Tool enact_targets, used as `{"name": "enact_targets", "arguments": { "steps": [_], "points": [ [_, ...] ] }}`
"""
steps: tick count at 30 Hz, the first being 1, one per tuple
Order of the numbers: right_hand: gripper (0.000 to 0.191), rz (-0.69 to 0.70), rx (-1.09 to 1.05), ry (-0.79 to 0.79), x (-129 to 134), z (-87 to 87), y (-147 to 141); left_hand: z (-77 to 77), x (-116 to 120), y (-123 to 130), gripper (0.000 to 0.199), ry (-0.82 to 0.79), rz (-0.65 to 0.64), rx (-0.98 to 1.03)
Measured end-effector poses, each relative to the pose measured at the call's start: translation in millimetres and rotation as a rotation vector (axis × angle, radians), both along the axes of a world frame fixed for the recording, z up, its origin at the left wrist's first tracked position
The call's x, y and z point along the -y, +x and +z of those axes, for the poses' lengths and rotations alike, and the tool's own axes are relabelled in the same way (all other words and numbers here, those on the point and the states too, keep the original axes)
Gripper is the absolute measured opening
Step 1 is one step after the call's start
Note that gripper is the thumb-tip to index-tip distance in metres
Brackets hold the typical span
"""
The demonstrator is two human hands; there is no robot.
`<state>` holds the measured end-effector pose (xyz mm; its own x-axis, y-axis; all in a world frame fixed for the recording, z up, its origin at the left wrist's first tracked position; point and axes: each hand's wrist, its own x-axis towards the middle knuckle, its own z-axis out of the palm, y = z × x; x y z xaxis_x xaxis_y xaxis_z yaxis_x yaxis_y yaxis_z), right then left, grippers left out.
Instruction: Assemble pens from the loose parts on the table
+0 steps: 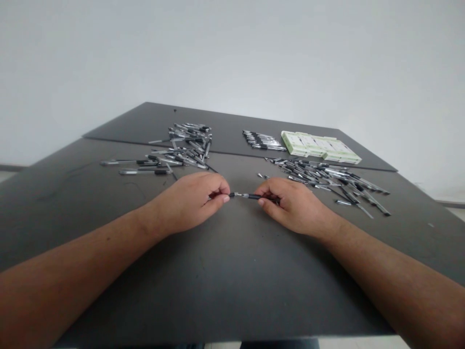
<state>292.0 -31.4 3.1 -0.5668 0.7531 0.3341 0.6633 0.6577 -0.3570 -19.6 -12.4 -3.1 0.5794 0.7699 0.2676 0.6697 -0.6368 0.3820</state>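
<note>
My left hand pinches a dark, slim pen piece between thumb and fingertips, its pale narrow end pointing right. Opposite it, my right hand grips a pen with a black grip and a clear tip that points left. The two ends face each other in line, very close; whether they touch I cannot tell. Most of both pieces is hidden by my fingers. Both hands are just above the grey table.
Loose pens and pen parts lie in a left heap and a right heap. A neat row of pens lies at the back, beside several white-and-green boxes. A seam crosses the tabletop, and a pale wall rises behind.
</note>
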Motion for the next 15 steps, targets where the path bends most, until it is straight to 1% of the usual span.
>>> {"name": "enact_targets", "arguments": {
  "steps": [4, 10, 15],
  "points": [
    [0.009, -0.004, -0.002, -0.004, -0.1, -0.5, -1.1, -0.8, 0.8, 1.3, 0.02, -0.008, -0.023, 0.023],
    [0.008, 0.014, -0.003, -0.003, -0.5, -3.4, -1.4, -0.9, 2.1, 2.1, 0.024, -0.009, -0.051, 0.036],
    [0.009, 0.033, -0.02, 0.012, -1.0, -6.2, 0.1, -0.5, 1.3, 4.0, 0.029, -0.037, -0.036, 0.025]
  ]
}}
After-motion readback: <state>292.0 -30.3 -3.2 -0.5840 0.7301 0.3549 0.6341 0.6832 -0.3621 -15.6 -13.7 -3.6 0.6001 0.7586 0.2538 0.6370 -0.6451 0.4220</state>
